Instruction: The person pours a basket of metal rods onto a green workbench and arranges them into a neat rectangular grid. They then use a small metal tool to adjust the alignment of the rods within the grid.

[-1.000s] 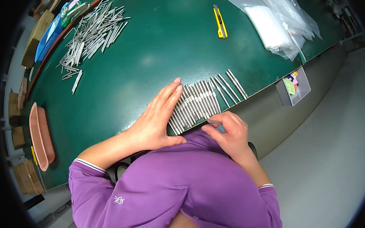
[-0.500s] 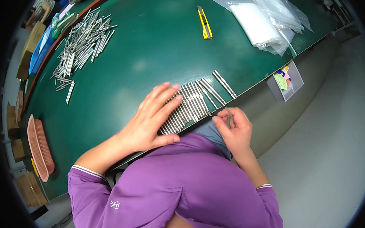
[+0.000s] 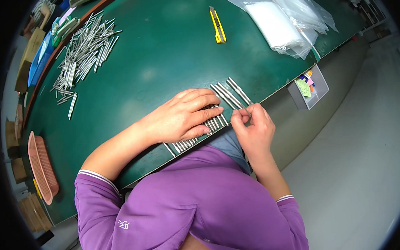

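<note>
A row of slim metal rods (image 3: 214, 121) lies side by side along the near edge of the green table (image 3: 144, 69). My left hand (image 3: 182, 113) rests over this row, its fingers stretched across and covering much of it. To the right of these fingers are a few separate rods (image 3: 226, 95), and a little farther right lies another pair of rods (image 3: 239, 90). My right hand (image 3: 257, 132) is at the table edge, thumb and forefinger pinched on a thin metal rod near the ends of the separate ones. Its fingers partly hide that rod.
A loose heap of metal rods (image 3: 89, 48) lies at the far left. A pink basket (image 3: 43, 167) stands at the left edge. Farther back are a yellow utility knife (image 3: 218, 26) and clear plastic bags (image 3: 275, 27). A grey bin (image 3: 317, 94) hangs beside the right edge.
My left hand has slid right along the row, uncovering rods at its left end. My right hand has moved slightly up toward the separate rods. The view has shifted a little.
</note>
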`<state>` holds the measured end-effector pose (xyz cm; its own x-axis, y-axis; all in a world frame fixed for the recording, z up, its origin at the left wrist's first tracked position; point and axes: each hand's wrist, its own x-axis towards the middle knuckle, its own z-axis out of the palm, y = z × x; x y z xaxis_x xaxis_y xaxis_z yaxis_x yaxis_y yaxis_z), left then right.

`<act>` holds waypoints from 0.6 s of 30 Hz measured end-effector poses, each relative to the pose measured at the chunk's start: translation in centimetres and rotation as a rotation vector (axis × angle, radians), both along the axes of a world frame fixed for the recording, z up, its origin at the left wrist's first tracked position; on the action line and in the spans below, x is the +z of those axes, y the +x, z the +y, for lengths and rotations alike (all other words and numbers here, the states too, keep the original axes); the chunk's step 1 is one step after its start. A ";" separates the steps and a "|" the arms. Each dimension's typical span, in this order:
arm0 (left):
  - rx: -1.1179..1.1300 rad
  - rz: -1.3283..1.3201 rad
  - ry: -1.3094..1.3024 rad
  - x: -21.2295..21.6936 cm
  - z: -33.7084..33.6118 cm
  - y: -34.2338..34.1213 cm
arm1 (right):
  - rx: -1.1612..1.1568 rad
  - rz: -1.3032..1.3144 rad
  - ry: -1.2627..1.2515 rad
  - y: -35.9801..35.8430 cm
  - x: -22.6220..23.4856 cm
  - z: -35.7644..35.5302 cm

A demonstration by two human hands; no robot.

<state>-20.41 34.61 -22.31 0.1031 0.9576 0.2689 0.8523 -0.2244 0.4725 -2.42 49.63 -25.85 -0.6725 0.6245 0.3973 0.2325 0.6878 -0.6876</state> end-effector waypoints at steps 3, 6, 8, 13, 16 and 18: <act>-0.011 -0.001 -0.001 -0.2 0.1 0.0 | -0.003 0.002 -0.066 0.3 -0.4 0.1; -0.018 -0.010 0.017 -0.5 0.2 -0.1 | 0.060 0.019 -0.360 1.8 0.9 -1.1; -0.021 -0.002 0.020 -0.8 0.1 -0.1 | 0.134 -0.002 -0.611 3.3 1.4 -1.2; -0.008 0.046 0.013 -0.2 0.1 0.3 | 0.227 -0.079 -0.927 4.1 1.1 -0.6; -0.016 0.038 -0.018 0.6 0.3 0.6 | 0.147 -0.039 -0.800 3.5 0.7 -1.5; -0.026 -0.001 -0.055 0.6 0.5 0.6 | 0.102 0.070 -0.750 2.9 -0.1 -2.0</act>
